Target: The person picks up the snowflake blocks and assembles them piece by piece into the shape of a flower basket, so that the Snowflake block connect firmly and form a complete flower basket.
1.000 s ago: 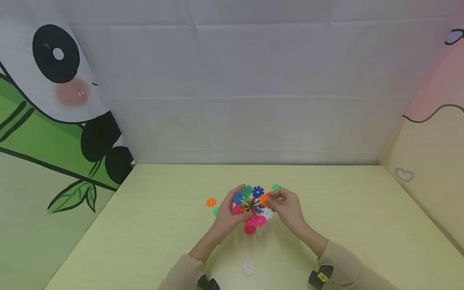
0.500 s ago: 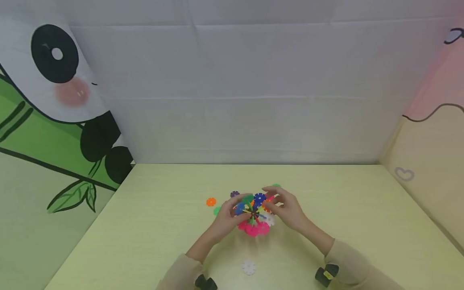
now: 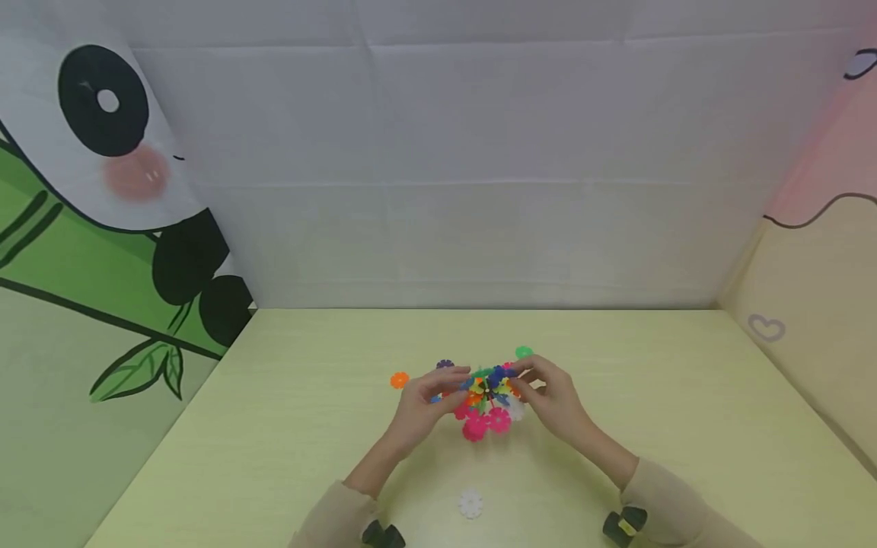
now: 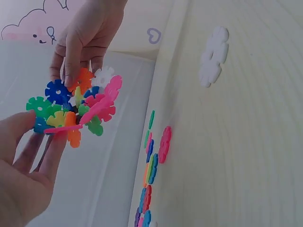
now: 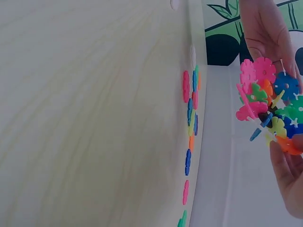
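A ball-like cluster of interlocking snowflake discs [image 3: 499, 419] in pink, white, blue, green, yellow and orange is held up over the table between both hands. My left hand [image 3: 421, 399] grips its left side; in the left wrist view the thumb lies at a green disc [image 4: 39, 107] and the fingers sit below at a blue disc and a pink one. On the other side, my right hand [image 3: 558, 396] pinches an orange disc [image 5: 287, 145] at the cluster's edge between thumb and fingers. The cluster's dark centre is partly hidden by the discs around it.
Loose discs lie on the pale yellow table [image 3: 274, 457]: an orange one [image 3: 400, 380] left, a purple one [image 3: 445, 364] behind my left hand, a green one [image 3: 524, 352] at the back, a white one [image 3: 470, 503] in front. A white cloth wall [image 3: 479, 190] stands behind.
The cluster has turned, so its upper discs now show edge-on in the head view. My left hand has shifted slightly left, and the purple disc behind has come into view.
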### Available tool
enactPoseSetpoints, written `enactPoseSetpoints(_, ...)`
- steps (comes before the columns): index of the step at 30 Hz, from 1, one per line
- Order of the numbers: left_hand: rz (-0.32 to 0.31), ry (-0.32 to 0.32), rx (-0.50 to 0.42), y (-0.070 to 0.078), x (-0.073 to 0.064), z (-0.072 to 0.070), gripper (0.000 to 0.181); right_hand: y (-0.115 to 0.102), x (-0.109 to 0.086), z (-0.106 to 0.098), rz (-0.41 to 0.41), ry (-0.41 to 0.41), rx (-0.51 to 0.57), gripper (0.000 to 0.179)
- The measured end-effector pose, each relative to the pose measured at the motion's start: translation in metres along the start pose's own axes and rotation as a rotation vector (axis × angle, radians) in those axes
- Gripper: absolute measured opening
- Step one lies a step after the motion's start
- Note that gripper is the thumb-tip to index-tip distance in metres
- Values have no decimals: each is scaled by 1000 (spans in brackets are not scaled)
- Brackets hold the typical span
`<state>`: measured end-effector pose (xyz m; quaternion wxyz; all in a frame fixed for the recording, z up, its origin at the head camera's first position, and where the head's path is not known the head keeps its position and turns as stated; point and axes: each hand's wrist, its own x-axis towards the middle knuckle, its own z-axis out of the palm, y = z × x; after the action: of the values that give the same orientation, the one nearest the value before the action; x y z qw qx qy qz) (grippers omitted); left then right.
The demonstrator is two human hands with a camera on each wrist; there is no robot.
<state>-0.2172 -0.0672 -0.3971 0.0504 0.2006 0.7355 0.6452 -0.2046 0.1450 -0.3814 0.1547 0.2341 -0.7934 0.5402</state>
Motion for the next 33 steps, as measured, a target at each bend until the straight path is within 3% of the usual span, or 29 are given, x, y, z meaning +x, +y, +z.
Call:
enactPoseSetpoints(6,85,164,67,-15,7,4,18,19,-5,2,25,-7,38,19)
enactPoseSetpoints(12,109,266,32,-19,11,3,14,28,-7,2,154,-79,97,35)
enactPoseSetpoints(16,96,255,11,-19,12,2,15,28,-5,-1,283,-130,174,42)
enactPoseSetpoints(22,124,198,-36,-19,10,2,15,27,-5,-1,513,-311,300,54)
enactPoseSetpoints(25,143,167,-64,-20,9,2,15,28,-6,-1,531,-347,308,56)
enactPoseSetpoints(29,161,123,-100,-21,7,0,17,28,-8,-1,488,-337,291,52)
enactPoseSetpoints(33,126,69,-111,-19,5,-3,27,27,-10,0,433,-316,267,50)
